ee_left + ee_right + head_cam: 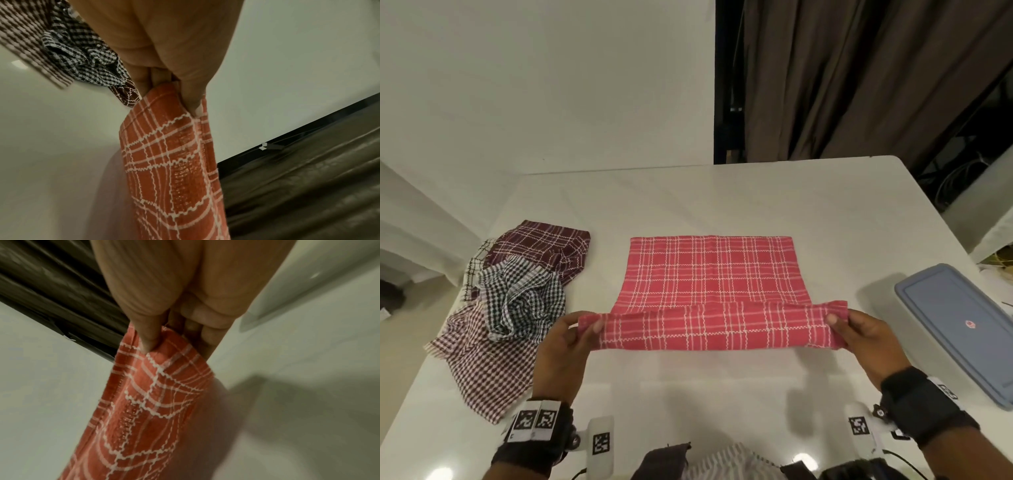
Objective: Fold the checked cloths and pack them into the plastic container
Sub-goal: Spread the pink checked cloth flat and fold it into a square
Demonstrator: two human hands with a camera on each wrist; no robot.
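Note:
A red checked cloth (709,274) lies spread at the middle of the white table (722,198), its near edge lifted and turned over towards the far side. My left hand (585,329) pinches the near left corner of the red cloth (170,154) between thumb and fingers. My right hand (839,322) pinches the near right corner of the same cloth (148,410). A plastic container (959,329) with a grey-blue lid on it stands at the right edge of the table, a little beyond my right hand.
A heap of unfolded cloths sits at the left: a maroon plaid one (544,246), a black-and-white checked one (520,301) and a brown-and-white checked one (479,370). Dark curtains (859,75) hang behind the table's far right.

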